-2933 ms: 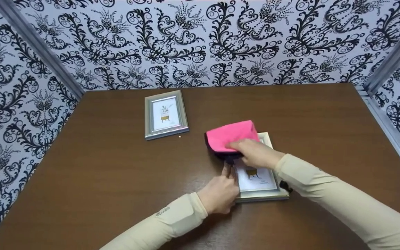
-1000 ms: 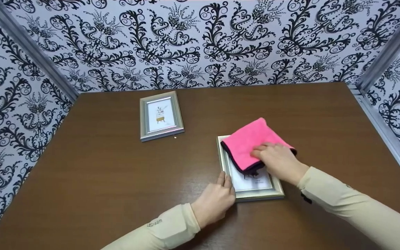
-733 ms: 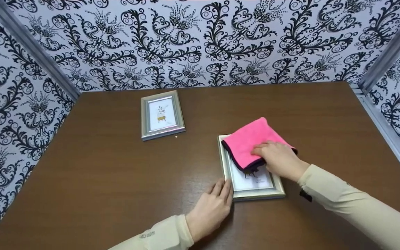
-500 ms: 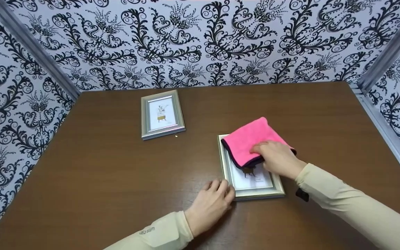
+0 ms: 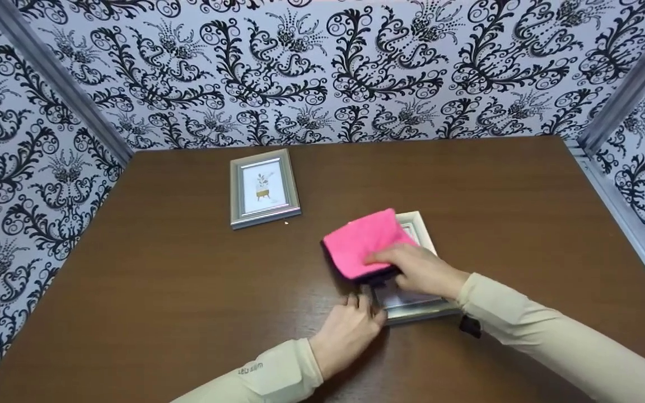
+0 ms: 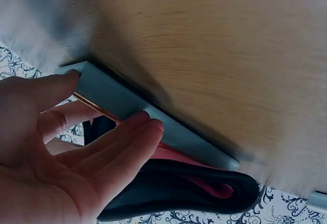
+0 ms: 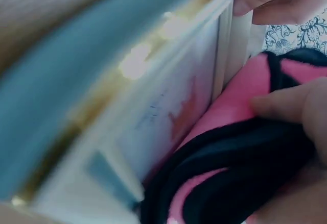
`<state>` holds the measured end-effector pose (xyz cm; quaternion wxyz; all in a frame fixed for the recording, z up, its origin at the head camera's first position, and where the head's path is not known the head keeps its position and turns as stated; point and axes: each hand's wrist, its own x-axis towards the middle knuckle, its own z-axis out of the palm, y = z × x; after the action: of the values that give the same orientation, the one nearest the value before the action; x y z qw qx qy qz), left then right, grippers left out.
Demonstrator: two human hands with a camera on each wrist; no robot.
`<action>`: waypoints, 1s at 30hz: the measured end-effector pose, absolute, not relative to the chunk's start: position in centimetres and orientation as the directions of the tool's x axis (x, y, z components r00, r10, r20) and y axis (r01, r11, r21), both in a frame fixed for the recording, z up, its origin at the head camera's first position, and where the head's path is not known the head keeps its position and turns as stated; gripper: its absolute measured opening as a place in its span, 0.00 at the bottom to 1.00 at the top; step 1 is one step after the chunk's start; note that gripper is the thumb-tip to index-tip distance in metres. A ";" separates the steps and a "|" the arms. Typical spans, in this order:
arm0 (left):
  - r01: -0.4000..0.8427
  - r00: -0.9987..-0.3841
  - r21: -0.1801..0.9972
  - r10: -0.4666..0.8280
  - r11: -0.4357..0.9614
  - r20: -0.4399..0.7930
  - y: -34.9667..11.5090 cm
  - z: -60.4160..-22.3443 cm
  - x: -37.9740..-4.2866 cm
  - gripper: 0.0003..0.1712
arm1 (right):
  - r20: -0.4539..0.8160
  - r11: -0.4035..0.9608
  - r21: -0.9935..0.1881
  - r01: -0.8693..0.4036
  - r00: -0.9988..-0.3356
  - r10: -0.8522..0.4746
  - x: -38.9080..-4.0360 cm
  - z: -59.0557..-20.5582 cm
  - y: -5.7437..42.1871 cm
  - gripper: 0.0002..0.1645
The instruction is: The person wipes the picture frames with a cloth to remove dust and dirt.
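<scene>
My right hand (image 5: 426, 271) grips a folded pink cloth (image 5: 364, 240) with dark edging. Beneath it lies a pale gold and silver picture frame (image 5: 420, 310), and the cloth covers its upper left part and overhangs its left side. In the right wrist view, the cloth (image 7: 235, 99) lies against the picture, with dark folds bunched under the fingers. My left hand (image 5: 347, 330) rests at the near left corner of that frame. The left wrist view has fairly straight fingertips (image 6: 153, 124) against the frame's side (image 6: 115, 94) and the thumb near its corner.
A second picture frame (image 5: 237, 193), with a drawing of a plant in a yellow pot, lies at the back left of the brown table (image 5: 188, 280). A tiny pale speck (image 5: 286, 223) sits just in front of it. Patterned walls (image 5: 322, 73) enclose the back and sides.
My right hand has swept the cloth left and slightly nearer, uncovering the frame's upper right corner. My left hand's fingers went from flat along the side to bent, then to the corner.
</scene>
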<state>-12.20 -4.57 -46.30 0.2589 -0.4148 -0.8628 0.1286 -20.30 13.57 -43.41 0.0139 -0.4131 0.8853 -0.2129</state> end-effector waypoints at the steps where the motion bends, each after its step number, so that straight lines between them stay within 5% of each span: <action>1: 0.645 -0.519 -0.441 0.782 0.624 0.346 -4.5 -46.3 -12.2 0.03 | 0.152 0.556 -0.378 -0.740 -0.643 -0.751 -20.2 -43.5 13.7 0.34; 7: 0.612 -0.544 -0.469 0.769 0.637 0.335 -4.1 -46.2 -12.5 0.02 | 0.148 0.568 -0.251 -0.784 -0.611 -0.777 -19.9 -43.5 15.2 0.31; 17: 0.598 -0.536 -0.506 0.779 0.622 0.324 -3.5 -46.2 -13.1 0.09 | 0.222 0.834 0.169 -0.525 -0.804 -0.551 -18.9 -43.3 16.4 0.15; 25: 0.627 -0.511 -0.480 0.789 0.614 0.342 -3.3 -46.4 -13.7 0.07 | 0.243 0.810 0.010 -0.586 -0.784 -0.571 -18.2 -42.8 13.9 0.07; 30: 0.657 -0.491 -0.456 0.800 0.600 0.345 -3.3 -46.5 -13.8 0.05 | 0.189 0.692 -0.155 -0.705 -0.709 -0.679 -18.9 -42.7 13.3 0.18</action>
<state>-13.77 -3.34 -46.51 0.2688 -0.4269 -0.8531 0.1330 -18.87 13.33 -42.75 -0.0583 -0.3769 0.9180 -0.1086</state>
